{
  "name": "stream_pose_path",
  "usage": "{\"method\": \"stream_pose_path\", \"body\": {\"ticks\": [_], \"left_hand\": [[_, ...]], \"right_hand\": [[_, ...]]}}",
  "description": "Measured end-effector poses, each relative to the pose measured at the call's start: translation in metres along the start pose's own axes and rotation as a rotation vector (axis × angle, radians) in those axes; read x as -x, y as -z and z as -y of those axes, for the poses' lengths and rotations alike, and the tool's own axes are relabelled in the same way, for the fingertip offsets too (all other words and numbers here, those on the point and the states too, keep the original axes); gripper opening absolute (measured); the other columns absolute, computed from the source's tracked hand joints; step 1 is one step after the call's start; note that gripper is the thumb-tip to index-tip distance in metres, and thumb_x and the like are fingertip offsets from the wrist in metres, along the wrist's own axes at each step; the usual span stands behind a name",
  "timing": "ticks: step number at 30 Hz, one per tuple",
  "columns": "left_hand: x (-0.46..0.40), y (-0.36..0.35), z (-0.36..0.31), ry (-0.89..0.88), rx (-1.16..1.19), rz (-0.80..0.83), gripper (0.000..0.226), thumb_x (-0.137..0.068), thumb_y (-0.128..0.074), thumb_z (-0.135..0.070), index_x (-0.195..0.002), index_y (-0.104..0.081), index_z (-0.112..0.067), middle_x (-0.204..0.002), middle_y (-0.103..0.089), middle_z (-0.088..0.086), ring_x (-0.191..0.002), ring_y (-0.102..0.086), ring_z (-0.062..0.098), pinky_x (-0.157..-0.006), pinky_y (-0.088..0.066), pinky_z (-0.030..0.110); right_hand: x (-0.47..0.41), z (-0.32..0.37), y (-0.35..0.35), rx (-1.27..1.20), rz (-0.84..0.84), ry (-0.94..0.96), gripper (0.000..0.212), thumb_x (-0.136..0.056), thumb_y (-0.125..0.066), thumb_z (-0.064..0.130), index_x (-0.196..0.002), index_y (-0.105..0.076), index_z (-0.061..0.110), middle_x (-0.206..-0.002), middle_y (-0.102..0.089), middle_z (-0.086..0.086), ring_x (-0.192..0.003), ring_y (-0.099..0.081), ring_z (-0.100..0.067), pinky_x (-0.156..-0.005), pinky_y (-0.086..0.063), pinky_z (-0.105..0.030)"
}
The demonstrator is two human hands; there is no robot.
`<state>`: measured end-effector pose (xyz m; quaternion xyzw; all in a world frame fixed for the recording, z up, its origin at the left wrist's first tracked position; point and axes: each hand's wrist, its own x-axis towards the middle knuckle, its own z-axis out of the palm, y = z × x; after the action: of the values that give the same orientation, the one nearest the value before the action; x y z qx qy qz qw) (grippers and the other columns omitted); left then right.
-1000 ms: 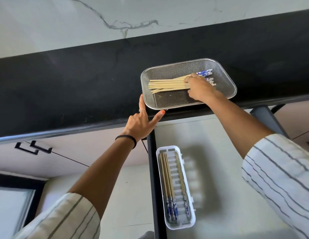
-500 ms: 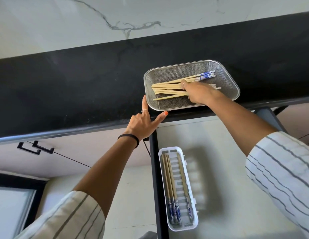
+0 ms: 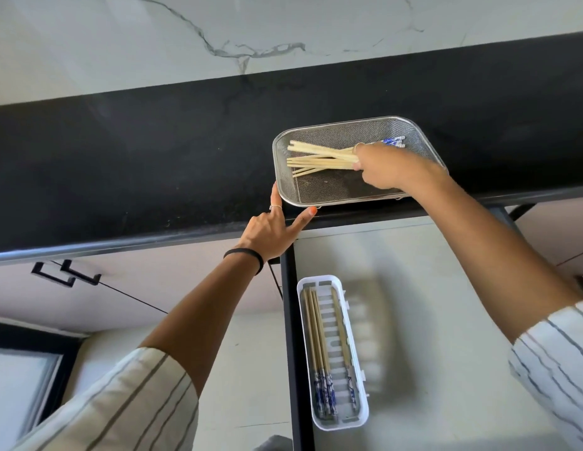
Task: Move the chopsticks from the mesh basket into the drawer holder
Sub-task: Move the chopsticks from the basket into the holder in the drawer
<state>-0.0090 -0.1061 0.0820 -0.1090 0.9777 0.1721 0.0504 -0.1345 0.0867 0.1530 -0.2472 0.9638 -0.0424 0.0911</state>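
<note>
A metal mesh basket (image 3: 316,131) stands on the black counter and holds several wooden chopsticks (image 3: 316,159) with blue-patterned ends. My right hand (image 3: 384,167) is inside the basket, its fingers curled round some of the chopsticks, lifting their near ends. My left hand (image 3: 270,229) rests on the counter edge, with forefinger and thumb spread against the basket's near left corner. Below, a white drawer holder (image 3: 362,379) lies in the open drawer with several chopsticks (image 3: 319,340) in it, blue ends toward me.
The black counter (image 3: 137,164) runs across the view under a white marble wall (image 3: 186,37). The open drawer (image 3: 446,304) has a pale floor and a black left rail. Black cabinet handles (image 3: 65,275) stick out at the lower left.
My right hand has closed on some of the chopsticks and raised them, so the bundle now fans out in the basket. My left hand has stayed at the basket's corner.
</note>
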Motion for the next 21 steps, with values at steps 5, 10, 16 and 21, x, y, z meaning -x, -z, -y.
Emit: {"method": "stream_pose_path", "body": {"ticks": [5, 10, 16, 21], "left_hand": [[-0.001, 0.006, -0.002, 0.068, 0.309, -0.047, 0.082, -0.091, -0.025, -0.067, -0.152, -0.012, -0.014, -0.097, -0.068, 0.015, -0.091, -0.064, 0.033, -0.083, -0.049, 0.041], [-0.002, 0.011, -0.006, 0.105, 0.626, -0.105, 0.065, -0.096, -0.045, -0.047, -0.148, -0.026, -0.013, -0.085, -0.07, 0.003, -0.085, -0.067, 0.018, -0.081, -0.054, 0.034], [-0.007, 0.009, -0.007, 0.134, 0.855, -0.018, 0.05, -0.098, -0.045, -0.036, -0.143, -0.032, -0.018, -0.088, -0.071, 0.005, -0.075, -0.068, 0.014, -0.067, -0.052, 0.024], [-0.007, -0.002, -0.001, 0.161, 0.847, -0.032, 0.057, -0.096, -0.042, -0.051, -0.139, -0.04, -0.013, -0.089, -0.068, 0.0, -0.094, -0.064, 0.014, -0.094, -0.051, 0.036]], "right_hand": [[0.063, 0.011, 0.004, -0.493, 0.034, -0.024, 0.014, -0.095, -0.046, 0.024, -0.1, -0.055, 0.015, -0.074, -0.053, -0.003, -0.06, -0.048, -0.019, -0.057, -0.038, -0.03], [0.141, 0.017, -0.038, -0.956, 0.314, -0.008, 0.017, -0.097, -0.043, 0.009, -0.093, -0.058, 0.017, -0.068, -0.051, 0.002, -0.06, -0.046, -0.013, -0.053, -0.042, -0.023], [0.195, 0.031, -0.128, -0.986, 0.712, -0.209, 0.018, -0.096, -0.036, 0.006, -0.1, -0.054, 0.008, -0.068, -0.052, -0.002, -0.052, -0.047, -0.011, -0.052, -0.043, -0.023], [0.205, 0.065, -0.189, -1.168, 0.55, -0.545, 0.014, -0.095, -0.042, 0.007, -0.105, -0.052, 0.005, -0.072, -0.057, -0.005, -0.055, -0.051, -0.013, -0.054, -0.046, -0.027]]}}
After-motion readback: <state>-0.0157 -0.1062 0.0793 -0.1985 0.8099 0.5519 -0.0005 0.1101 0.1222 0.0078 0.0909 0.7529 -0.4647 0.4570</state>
